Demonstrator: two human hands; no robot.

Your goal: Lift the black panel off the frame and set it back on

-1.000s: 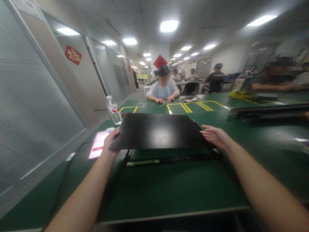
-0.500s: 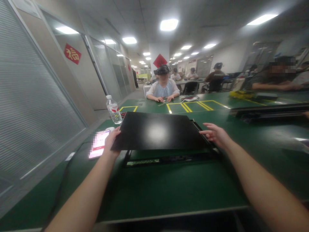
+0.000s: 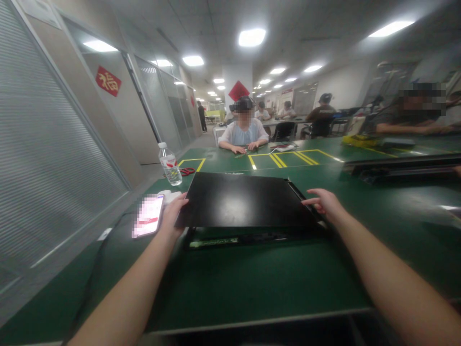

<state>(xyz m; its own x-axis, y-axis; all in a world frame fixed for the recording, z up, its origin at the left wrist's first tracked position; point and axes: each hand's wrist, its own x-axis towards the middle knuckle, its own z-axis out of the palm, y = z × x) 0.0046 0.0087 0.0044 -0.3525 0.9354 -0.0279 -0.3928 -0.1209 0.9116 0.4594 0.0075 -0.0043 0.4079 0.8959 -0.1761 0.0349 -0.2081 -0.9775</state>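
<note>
A large flat black panel [image 3: 241,199] lies nearly level over a black frame [image 3: 252,236] on the green table [image 3: 252,278]. My left hand [image 3: 172,214] grips the panel's left near edge, fingers curled round it. My right hand [image 3: 324,203] rests at the panel's right edge with fingers stretched out, touching the frame's rim. A strip of circuit board shows inside the frame below the panel's near edge.
A lit phone [image 3: 148,216] lies left of my left hand. A water bottle [image 3: 169,164] and red scissors [image 3: 187,171] stand behind it. A person [image 3: 244,132] sits across the table by yellow floor-tape squares. Another black frame [image 3: 403,166] lies at right.
The panel has come down and shifted right, from tilted to almost flat on the frame. Both hands lowered with it; the scissors behind it now show.
</note>
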